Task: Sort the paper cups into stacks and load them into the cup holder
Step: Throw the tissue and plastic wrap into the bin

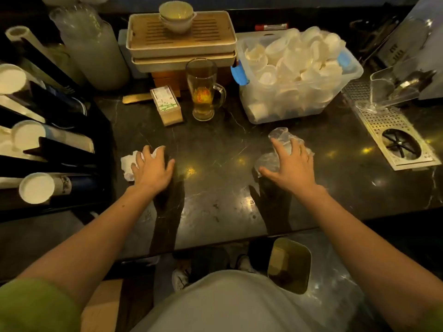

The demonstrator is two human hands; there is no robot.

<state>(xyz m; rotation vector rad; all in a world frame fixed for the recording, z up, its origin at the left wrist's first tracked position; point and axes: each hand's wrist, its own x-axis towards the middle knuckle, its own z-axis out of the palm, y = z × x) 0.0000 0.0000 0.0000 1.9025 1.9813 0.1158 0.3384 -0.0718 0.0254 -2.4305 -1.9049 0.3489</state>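
Observation:
A clear plastic bin (352, 75) at the back right is heaped with loose white paper cups (294, 58). At the left edge stands a black cup holder (55, 149) whose slanted slots carry stacks of white cups (36, 188). My left hand (153, 166) lies flat, fingers spread, over a crumpled white paper (127, 164) on the dark counter. My right hand (290, 164) rests with fingers spread on a crumpled clear plastic wrapper (280, 135). Neither hand closes around anything.
A glass beer mug (203, 92) with amber liquid and a small toothpick box (167, 106) stand mid-counter. Stacked trays with bowls (179, 39) sit behind. A metal drip tray (395, 137) lies at right. A bin (290, 264) stands on the floor below the counter edge.

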